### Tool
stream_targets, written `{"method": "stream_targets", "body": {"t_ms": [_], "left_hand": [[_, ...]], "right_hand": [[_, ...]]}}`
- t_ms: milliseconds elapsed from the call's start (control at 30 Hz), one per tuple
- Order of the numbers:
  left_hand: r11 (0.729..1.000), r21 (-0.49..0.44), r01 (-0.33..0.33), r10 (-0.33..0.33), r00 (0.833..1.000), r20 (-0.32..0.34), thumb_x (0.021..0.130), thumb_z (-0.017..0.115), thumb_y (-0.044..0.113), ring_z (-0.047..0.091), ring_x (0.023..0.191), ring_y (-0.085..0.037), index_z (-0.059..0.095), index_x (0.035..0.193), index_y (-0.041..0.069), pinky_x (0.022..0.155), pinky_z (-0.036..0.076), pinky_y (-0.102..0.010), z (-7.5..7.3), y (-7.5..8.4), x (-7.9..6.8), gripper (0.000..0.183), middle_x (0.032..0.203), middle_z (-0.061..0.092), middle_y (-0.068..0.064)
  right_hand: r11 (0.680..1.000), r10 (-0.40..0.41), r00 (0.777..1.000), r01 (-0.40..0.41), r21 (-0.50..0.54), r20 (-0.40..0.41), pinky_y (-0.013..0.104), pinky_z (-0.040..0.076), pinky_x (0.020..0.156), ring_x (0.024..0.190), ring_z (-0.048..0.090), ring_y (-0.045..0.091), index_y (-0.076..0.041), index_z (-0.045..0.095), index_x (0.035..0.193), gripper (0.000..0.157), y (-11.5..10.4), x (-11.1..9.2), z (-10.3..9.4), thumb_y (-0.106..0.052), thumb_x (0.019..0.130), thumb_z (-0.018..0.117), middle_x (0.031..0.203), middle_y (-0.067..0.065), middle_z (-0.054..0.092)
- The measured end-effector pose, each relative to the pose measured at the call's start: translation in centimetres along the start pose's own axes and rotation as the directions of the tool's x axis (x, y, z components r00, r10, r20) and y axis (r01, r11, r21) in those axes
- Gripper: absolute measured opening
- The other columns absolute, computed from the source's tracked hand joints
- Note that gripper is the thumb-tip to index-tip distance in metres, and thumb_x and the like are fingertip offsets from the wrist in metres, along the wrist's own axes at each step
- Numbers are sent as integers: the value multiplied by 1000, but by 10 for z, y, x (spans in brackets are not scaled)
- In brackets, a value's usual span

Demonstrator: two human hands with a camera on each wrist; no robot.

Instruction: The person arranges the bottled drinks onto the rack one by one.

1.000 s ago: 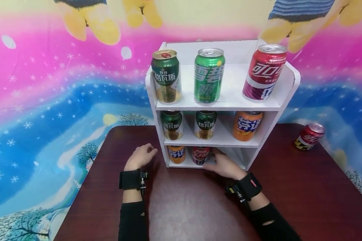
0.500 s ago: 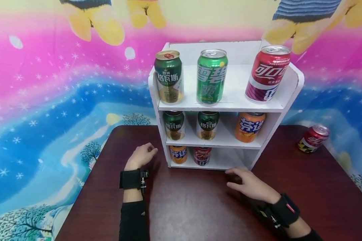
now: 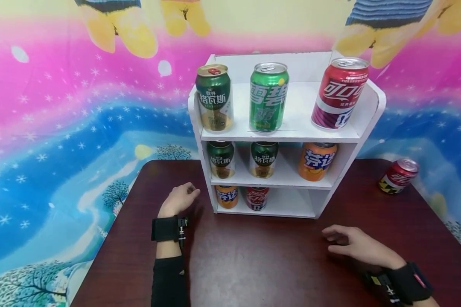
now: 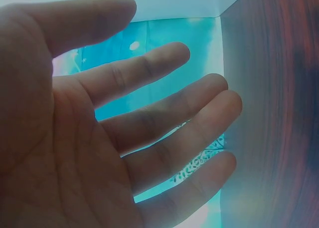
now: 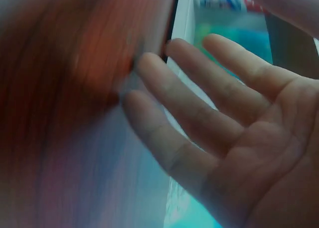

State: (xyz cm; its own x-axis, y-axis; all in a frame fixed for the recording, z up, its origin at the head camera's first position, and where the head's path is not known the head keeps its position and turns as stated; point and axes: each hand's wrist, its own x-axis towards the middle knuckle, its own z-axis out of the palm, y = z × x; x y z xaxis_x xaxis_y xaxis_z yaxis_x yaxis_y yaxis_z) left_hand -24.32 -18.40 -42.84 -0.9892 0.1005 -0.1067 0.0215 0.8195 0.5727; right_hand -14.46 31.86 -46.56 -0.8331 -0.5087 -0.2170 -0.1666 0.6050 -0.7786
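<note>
My left hand [image 3: 179, 199] rests on the table just left of the white shelf [image 3: 280, 186]; in the left wrist view its fingers are loosely spread and hold nothing. Right of the shelf's front, my right hand [image 3: 363, 245] is over the table with nothing in it, fingers relaxed. On the bottom shelf stand an orange can [image 3: 227, 197] and a red cola can [image 3: 257, 198], with bare shelf to their right. The standing red can [image 3: 398, 176] at the table's right edge is the nearest can to my right hand.
Two green-gold cans [image 3: 221, 160] and an orange can [image 3: 317, 162] fill the middle shelf. Up top are a green-gold can [image 3: 214, 98], a green can [image 3: 269, 97] and a red can [image 3: 340, 94]. A painted backdrop [image 3: 80, 106] hangs behind the dark table [image 3: 253, 260].
My right hand has let go of the red cola can on the bottom shelf and drawn back to the right and toward me. My left hand has stayed in place.
</note>
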Motion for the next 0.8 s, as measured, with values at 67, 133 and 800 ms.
{"method": "stream_targets", "body": {"t_ms": [67,133,800], "left_hand": [[1000,-2,1,-1,1000,2,98,50,34,58,80,-20,61,114,8,71,47,-40,1,0,0,32,99,64,-8],[1000,1,1,-1,1000,0,98,50,34,58,80,-20,61,114,8,71,47,-40,1,0,0,32,99,64,-8],[1000,3,-3,3,1000,13,97,51,35,56,82,-21,61,114,8,73,47,-39,6,7,1,33,102,63,-8]], "right_hand": [[999,37,999,-36,19,-11,25,51,75,99,62,19,2,53,126,42,8,-7,-8,-23,93,62,119,19,58],[996,83,996,-82,23,-31,26,51,74,98,62,18,4,52,126,44,14,-12,-16,-23,93,62,119,21,57],[921,170,571,-382,-76,-803,67,31,84,110,32,58,20,26,133,81,56,-8,-104,-36,89,64,122,44,31]]}}
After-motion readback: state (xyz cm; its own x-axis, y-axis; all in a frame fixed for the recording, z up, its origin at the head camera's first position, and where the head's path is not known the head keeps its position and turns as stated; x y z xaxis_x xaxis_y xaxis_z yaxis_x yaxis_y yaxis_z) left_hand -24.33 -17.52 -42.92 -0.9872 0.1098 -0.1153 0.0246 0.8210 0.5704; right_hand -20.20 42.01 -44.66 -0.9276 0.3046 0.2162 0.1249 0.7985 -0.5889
